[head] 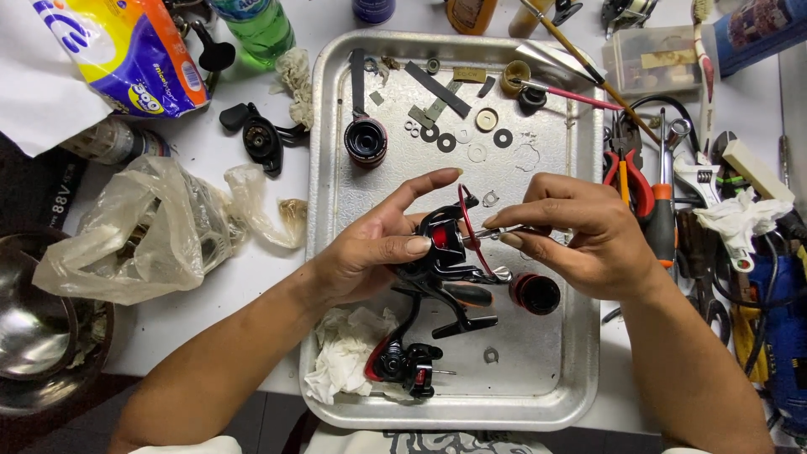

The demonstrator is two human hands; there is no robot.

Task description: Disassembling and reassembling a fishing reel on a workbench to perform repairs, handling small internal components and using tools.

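My left hand (382, 248) grips a black and red fishing reel body (443, 252) above a metal tray (328, 193), thumb across its side and forefinger stretched out. My right hand (580, 240) pinches a thin metal tool or shaft (487, 234) whose tip meets the reel's top. A red wire bail (467, 220) arcs between the two hands. Below the reel lie a black handle part (466, 324), a black and red spool (535, 293) and another reel piece (402, 363) beside a crumpled white tissue (345, 353).
The tray's far end holds a black spool (366, 140), several washers (445, 141) and black strips (437, 88). Right of the tray lie red-handled pliers (632, 181), wrenches and a blue power tool (786, 328). A plastic bag (155, 231), a green bottle (256, 25) and a metal bowl (34, 324) sit left.
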